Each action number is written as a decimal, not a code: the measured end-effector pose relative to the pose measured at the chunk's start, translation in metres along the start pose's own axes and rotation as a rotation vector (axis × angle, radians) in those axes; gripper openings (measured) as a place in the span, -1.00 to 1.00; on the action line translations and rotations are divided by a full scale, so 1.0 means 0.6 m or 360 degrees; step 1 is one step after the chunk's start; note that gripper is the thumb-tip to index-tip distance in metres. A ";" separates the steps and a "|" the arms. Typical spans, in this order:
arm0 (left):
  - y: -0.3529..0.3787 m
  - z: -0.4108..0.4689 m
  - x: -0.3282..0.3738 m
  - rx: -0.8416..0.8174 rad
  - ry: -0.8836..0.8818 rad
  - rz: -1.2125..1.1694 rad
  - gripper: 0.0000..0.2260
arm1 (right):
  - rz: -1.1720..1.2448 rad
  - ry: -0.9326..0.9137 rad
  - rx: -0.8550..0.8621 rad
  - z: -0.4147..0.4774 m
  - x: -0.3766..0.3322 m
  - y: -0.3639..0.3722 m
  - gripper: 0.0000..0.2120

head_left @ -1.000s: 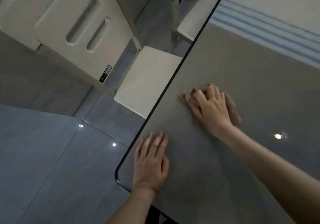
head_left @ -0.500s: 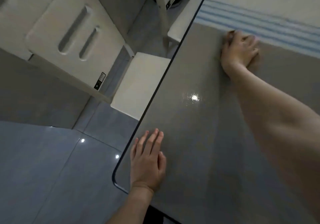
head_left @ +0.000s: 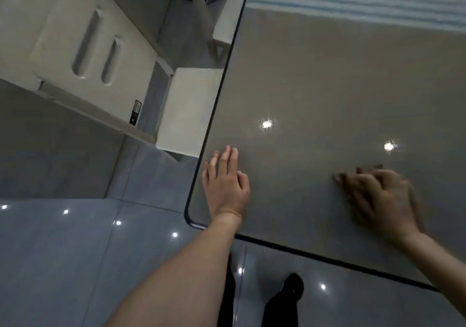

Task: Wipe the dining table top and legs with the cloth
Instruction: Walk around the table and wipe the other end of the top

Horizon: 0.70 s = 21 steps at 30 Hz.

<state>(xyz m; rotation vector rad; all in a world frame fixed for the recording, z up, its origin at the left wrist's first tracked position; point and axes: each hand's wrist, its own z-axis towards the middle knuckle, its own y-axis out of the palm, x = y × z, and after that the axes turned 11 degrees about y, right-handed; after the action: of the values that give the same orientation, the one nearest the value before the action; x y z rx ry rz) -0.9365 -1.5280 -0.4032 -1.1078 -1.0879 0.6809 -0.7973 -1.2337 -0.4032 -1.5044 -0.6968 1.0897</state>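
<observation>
Since the cloth (head_left: 337, 175) sits under the right hand (head_left: 378, 195) (too blurry to tell if it's pressing flat or bunching it), at 3 o'clock from the left hand (head_left: 225, 182) spread flat on the table top (head_left: 327, 74), next stroke probably heads toward 12.
</observation>
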 end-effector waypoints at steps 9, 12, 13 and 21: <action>-0.018 -0.002 -0.040 -0.0187 0.0211 -0.0161 -0.51 | 0.0030 0.1072 0.0338 -0.002 -0.218 0.072 -0.67; -0.035 0.010 -0.110 -0.0406 0.0666 -0.0116 -0.54 | 0.0014 0.0780 0.0290 -0.048 -0.347 0.113 -0.78; -0.040 0.014 -0.128 -0.0462 0.0756 -0.0119 -0.54 | 0.0004 0.0713 0.0271 -0.062 -0.377 0.123 -0.81; -0.038 -0.007 -0.125 -0.0318 0.0699 -0.0234 -0.54 | 0.0045 -0.0249 0.0056 -0.111 -0.274 0.086 -0.73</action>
<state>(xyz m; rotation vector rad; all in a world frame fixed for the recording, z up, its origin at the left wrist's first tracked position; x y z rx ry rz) -0.9611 -1.6026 -0.4080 -1.2610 -0.8569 0.1979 -0.8102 -1.4177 -0.4116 -1.4137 -0.7618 1.2447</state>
